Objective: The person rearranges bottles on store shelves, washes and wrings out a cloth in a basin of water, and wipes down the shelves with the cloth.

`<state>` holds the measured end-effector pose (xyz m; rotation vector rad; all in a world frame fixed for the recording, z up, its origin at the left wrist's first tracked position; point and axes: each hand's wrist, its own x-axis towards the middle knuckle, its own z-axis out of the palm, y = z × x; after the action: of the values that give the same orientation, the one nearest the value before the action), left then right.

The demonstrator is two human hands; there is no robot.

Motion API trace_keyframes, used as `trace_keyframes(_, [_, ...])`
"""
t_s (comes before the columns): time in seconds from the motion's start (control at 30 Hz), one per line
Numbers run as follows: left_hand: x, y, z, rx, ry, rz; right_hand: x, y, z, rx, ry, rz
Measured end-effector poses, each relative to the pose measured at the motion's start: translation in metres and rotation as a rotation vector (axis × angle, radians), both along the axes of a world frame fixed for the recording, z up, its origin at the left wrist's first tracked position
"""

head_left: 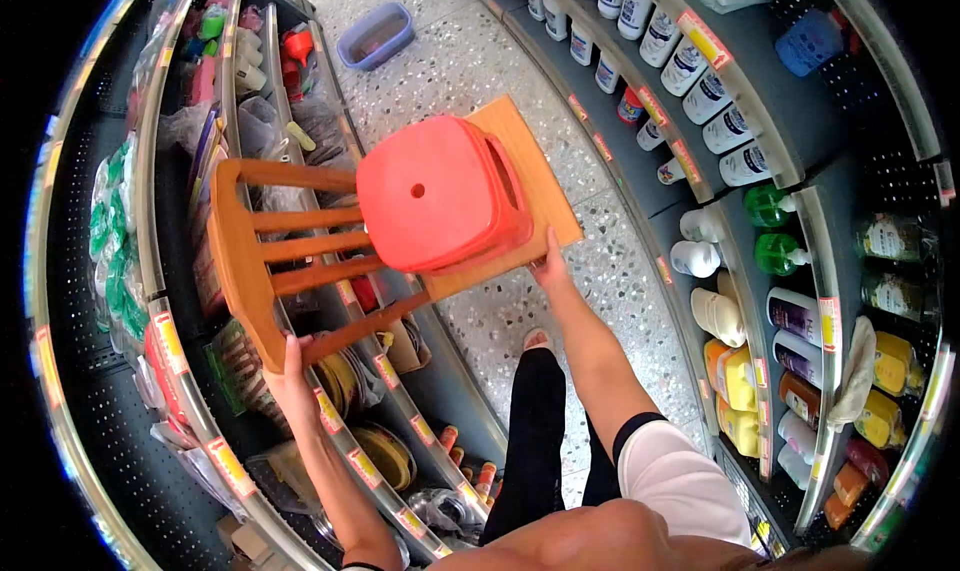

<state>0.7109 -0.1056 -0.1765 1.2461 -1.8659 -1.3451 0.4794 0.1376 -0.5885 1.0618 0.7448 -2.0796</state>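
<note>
A wooden chair (235,261) with a slatted back is held up across the aisle. My left hand (290,371) is closed around the lower end of its backrest. At the near edge of the wooden seat, my right hand (548,266) grips with the fingers hidden under the board. On that seat sits a red plastic stool (425,186), its top with one small round hole facing me. Neither hand touches the stool.
Shelves with price tags line both sides. The right shelf (670,141) holds bottles and jugs, the left shelf (145,251) bagged goods and pans. A purple plastic basin (375,36) stands on the speckled floor (490,301) further along the aisle.
</note>
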Motion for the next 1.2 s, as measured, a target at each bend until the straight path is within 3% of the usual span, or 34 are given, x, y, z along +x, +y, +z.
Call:
trace_keyframes(0.17, [0.049,0.052,0.001,0.039,-0.006,0.058,0.049,0.055,0.048,0.062,-0.026,0.053])
trace_keyframes(0.33, [0.092,0.139,0.016,0.089,0.086,0.148,0.117,0.132,0.015,-0.014,-0.09,0.048])
trace_keyframes(0.47, [0.137,0.191,0.028,0.112,0.013,0.075,0.157,0.187,0.071,-0.03,-0.136,0.122])
trace_keyframes(0.6, [0.184,0.226,0.034,0.164,-0.153,0.102,0.189,0.255,0.088,0.184,-0.23,0.391])
trace_keyframes(0.67, [0.196,0.24,0.043,0.191,-0.195,0.121,0.18,0.295,0.136,0.232,-0.169,0.474])
trace_keyframes(0.83, [0.237,0.235,0.036,0.217,-0.187,0.088,0.149,0.421,0.16,0.451,0.041,0.575])
trace_keyframes(0.9, [0.244,0.23,0.031,0.211,-0.146,0.043,0.128,0.46,0.194,0.553,0.122,0.621])
trace_keyframes(1.0, [0.24,0.238,0.03,0.212,-0.086,0.032,0.108,0.501,0.244,0.754,0.312,0.681])
trace_keyframes(1.13, [0.246,0.229,0.015,0.272,0.024,-0.029,0.116,0.547,0.263,0.948,0.593,0.83])
trace_keyframes(1.2, [0.246,0.23,0.012,0.262,-0.015,-0.014,0.124,0.545,0.284,0.918,0.517,0.76])
